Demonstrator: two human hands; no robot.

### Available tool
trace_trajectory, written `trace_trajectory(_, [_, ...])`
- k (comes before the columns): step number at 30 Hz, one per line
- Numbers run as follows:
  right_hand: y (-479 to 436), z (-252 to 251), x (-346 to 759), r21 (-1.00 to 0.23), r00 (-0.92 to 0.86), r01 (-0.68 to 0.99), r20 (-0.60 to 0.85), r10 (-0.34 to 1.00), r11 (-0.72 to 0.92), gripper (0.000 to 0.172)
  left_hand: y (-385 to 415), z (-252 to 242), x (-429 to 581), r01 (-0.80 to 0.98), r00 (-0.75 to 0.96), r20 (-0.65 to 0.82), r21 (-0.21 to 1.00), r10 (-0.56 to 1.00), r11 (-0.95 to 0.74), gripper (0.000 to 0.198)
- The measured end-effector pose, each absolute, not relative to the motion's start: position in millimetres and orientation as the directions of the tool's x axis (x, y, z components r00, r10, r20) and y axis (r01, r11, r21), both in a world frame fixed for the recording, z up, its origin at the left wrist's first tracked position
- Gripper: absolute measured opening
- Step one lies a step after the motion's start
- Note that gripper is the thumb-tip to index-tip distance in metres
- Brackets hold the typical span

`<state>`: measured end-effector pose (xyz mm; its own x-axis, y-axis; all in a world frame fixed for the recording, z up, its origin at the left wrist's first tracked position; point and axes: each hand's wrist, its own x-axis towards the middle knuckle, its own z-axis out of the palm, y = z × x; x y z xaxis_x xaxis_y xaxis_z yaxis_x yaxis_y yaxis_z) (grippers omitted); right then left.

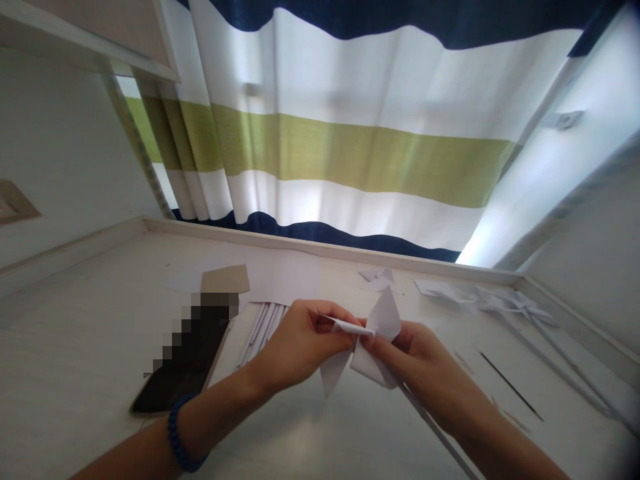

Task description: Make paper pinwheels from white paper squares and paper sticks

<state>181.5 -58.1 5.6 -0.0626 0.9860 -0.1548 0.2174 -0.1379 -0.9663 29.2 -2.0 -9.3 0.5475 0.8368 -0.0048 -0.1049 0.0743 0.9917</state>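
Above the white table top, a white folded paper pinwheel is held between both hands. My left hand is closed, pinching one paper blade between thumb and fingers. On the other side, my right hand is closed on the pinwheel, its thumb pressed near the paper's centre. A thin pale stick runs down toward the front from beneath my right hand; whether it is joined to the pinwheel is hidden. Several rolled paper sticks lie just behind my left hand.
At left lie a dark phone-like slab, partly pixelated, and a brown card. White paper sheets lie at the back. Folded paper sits behind my hands. Paper pinwheels on sticks and a thin black rod lie at right.
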Motion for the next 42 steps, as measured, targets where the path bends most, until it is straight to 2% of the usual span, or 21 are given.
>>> trace_trajectory(9, [-55.6,-2.8,181.9,-0.968,-0.048,0.217,-0.141,0.989,-0.127,0.026,-2.9,-6.0,32.2,-0.118,0.531,-0.06,0.983,0.845,0.144,0.008])
trace_trajectory(14, [-56.9,-3.1,179.2,-0.969,-0.053,0.196,-0.164,0.985,-0.151,0.03,-2.8,-6.7,31.6,-0.136,0.54,-0.058,0.979,0.84,0.155,0.008])
trace_trajectory(32, [-54.8,-4.6,177.0,-0.97,-0.038,0.199,-0.153,0.988,-0.142,0.027,-1.6,-10.9,31.4,-0.165,0.579,-0.087,0.961,0.811,0.221,0.006])
trace_trajectory(38, [-54.7,-5.5,177.5,-0.972,-0.04,0.172,-0.172,0.984,-0.163,0.026,-1.1,-12.4,32.4,-0.158,0.578,-0.091,0.962,0.811,0.221,0.006])
trace_trajectory(42, [-54.1,-3.2,181.6,-0.969,-0.056,0.176,-0.188,0.981,-0.176,0.024,2.2,-10.8,30.4,-0.105,0.592,-0.065,0.982,0.804,0.157,0.007])
